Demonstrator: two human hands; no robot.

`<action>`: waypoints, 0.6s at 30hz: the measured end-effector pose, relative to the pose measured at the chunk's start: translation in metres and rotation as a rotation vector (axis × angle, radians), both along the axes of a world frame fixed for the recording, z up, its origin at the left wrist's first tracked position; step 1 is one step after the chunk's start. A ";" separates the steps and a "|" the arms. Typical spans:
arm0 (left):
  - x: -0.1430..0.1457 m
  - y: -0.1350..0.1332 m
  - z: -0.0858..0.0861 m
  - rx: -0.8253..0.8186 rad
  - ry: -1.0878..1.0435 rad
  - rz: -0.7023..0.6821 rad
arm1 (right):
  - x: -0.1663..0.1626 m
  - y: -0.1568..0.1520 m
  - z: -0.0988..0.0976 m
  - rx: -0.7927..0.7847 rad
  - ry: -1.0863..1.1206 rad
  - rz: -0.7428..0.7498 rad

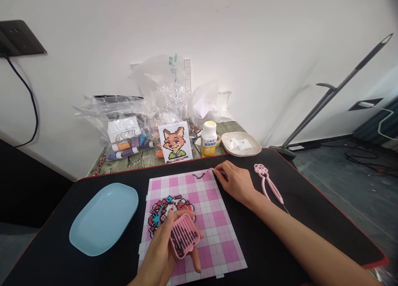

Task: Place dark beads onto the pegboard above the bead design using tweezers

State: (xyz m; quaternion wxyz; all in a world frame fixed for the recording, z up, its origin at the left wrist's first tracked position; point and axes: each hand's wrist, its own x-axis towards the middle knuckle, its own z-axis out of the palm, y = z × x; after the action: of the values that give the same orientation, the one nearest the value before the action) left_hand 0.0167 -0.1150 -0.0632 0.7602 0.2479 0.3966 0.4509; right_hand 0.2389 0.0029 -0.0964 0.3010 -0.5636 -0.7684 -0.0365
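Observation:
A pink-and-white checked pegboard (214, 236) lies on a black mat (273, 236), with a round red, blue and white bead pattern (161, 209) at its left. My left hand (168, 253) holds a small pink tray of dark beads (184, 236) over the board's near left part. My right hand (236, 182) pinches thin pink tweezers (214, 170) whose tip rests at the board's far edge, next to a short row of dark beads (199, 175).
A light blue oval dish (104, 219) sits left of the board. A second pair of pink tweezers (269, 185) lies right of my right hand. Behind stand a fox pattern card (175, 142), a white bottle (209, 139), a beige dish (241, 144) and plastic bags of beads (130, 136).

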 end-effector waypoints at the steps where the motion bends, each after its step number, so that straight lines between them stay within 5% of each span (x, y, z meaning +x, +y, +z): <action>1: 0.000 0.000 0.000 -0.002 0.001 0.001 | 0.000 0.000 0.000 -0.003 0.000 -0.003; 18: 0.000 0.000 0.002 0.016 0.001 -0.024 | 0.002 0.000 -0.001 -0.006 0.001 -0.017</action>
State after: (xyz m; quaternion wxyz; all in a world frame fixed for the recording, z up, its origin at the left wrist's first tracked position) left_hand 0.0163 -0.1149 -0.0617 0.7634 0.2592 0.3902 0.4448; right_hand 0.2407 0.0032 -0.0970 0.2991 -0.5710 -0.7636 -0.0363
